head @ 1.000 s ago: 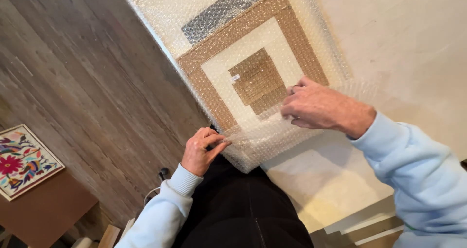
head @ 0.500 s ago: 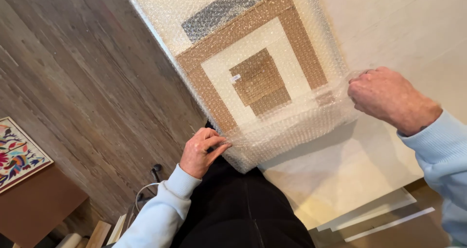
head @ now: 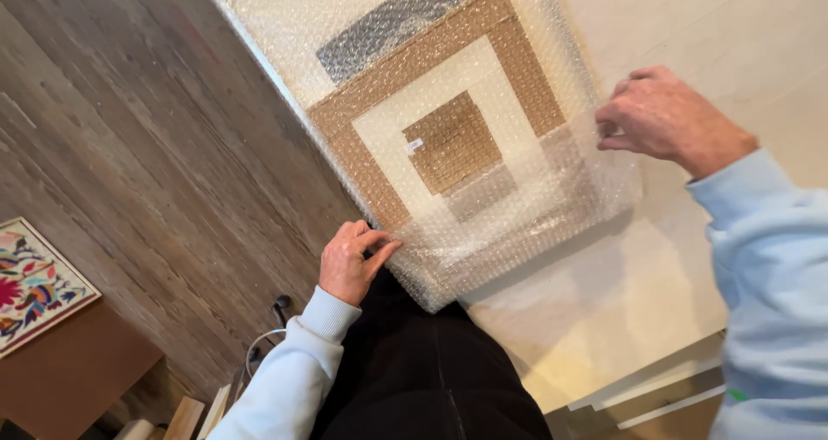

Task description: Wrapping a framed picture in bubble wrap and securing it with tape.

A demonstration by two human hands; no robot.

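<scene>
Far left, on a brown stand, I see a floral embroidered picture (head: 34, 280). Moving right, my left hand (head: 352, 259) pinches the bubble wrap (head: 517, 207) at the framed artwork (head: 448, 138) (brown and white squares) leaning against the wall. My right hand (head: 664, 121) grips the wrap's far edge, fingers closed.

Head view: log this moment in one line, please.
left hand: pinching bubble wrap at lower edge | right hand: pinching wrap's right side | framed picture: wrapped, on floor
</scene>
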